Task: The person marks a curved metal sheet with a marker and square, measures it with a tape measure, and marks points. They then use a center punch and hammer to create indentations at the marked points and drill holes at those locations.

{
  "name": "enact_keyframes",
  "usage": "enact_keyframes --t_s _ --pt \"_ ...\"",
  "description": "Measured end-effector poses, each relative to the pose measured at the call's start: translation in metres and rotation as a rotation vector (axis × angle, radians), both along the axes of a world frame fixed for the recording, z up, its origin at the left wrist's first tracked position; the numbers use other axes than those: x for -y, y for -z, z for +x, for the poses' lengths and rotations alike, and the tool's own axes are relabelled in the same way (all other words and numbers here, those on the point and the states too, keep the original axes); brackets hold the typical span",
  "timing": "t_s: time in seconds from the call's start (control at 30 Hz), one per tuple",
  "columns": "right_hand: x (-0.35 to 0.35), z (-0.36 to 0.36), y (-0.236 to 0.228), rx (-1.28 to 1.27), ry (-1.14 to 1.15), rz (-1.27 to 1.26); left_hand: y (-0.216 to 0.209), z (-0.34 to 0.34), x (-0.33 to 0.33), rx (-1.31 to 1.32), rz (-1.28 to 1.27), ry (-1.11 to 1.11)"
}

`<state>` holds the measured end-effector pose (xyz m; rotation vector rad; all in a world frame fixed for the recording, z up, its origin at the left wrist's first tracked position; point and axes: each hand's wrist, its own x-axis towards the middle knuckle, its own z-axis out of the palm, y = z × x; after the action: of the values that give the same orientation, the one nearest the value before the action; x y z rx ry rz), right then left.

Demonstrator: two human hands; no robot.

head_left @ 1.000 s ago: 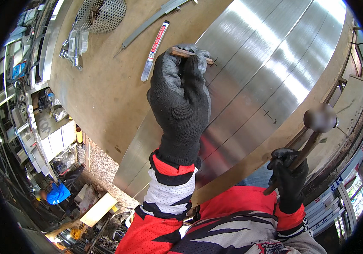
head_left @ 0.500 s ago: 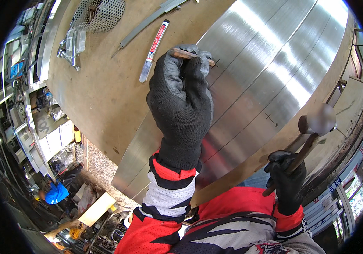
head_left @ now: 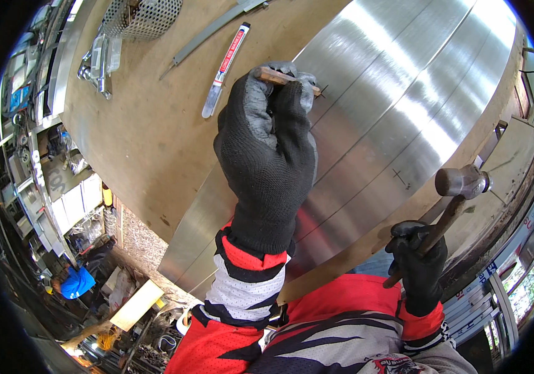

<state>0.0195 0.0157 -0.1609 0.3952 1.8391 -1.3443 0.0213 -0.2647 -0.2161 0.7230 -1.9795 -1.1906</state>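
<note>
"Black-gloved left hand (head_left: 265,149)?"
"Closed around a slim rust-brown bar (head_left: 275,76), tip near the black cross (head_left: 323,91) on the brushed-silver metal sheet (head_left: 366,124)."
"Black-gloved right hand (head_left: 419,263)?"
"Gripping a brown-handled, metal-headed hammer (head_left: 445,225)."

My table (head_left: 136,112) carries a metal sheet (head_left: 398,106); left of it are a marker (head_left: 226,70), grey tool (head_left: 207,39), silver pieces (head_left: 100,68), perforated basket (head_left: 148,22).

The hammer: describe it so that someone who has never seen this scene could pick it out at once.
Find the shiny metal sheet, then look past its lower-right edge to the right hand. It grips the hammer, head uppermost. Unlike the slim brown bar in the left hand, this tool has a thick metal head.
</note>
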Motion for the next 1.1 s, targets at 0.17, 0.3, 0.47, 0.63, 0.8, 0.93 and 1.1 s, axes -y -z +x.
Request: enact_keyframes --t_s 0.17,0.3,0.47,0.63,0.8,0.93,1.1 --pt "0.004 0.002 0.001 -0.063 0.019 -0.006 0.000 -0.002 0.000 -0.023 0.006 0.007" --pt "0.007 -0.001 -0.003 -0.003 0.009 0.032 0.000 -0.001 0.000 0.014 -0.096 0.018" --pt "0.007 -0.004 -0.016 0.034 0.008 -0.004 -0.005 0.000 0.000 0.077 -0.281 0.095" --pt "0.013 -0.018 -0.047 -0.256 -0.207 0.073 -0.012 0.000 0.000 0.189 -0.508 0.106" --pt "0.049 -0.044 -0.079 -1.015 -0.838 0.160 -0.010 0.000 -0.004 0.154 -0.559 0.037" --pt "0.075 -0.054 -0.117 -1.123 -1.040 0.223 -0.012 -0.001 -0.003 0.136 -0.548 0.019" --pt "0.097 -0.049 -0.129 -1.471 -0.818 0.071 -0.013 -0.001 -0.002 0.091 -0.535 0.031"
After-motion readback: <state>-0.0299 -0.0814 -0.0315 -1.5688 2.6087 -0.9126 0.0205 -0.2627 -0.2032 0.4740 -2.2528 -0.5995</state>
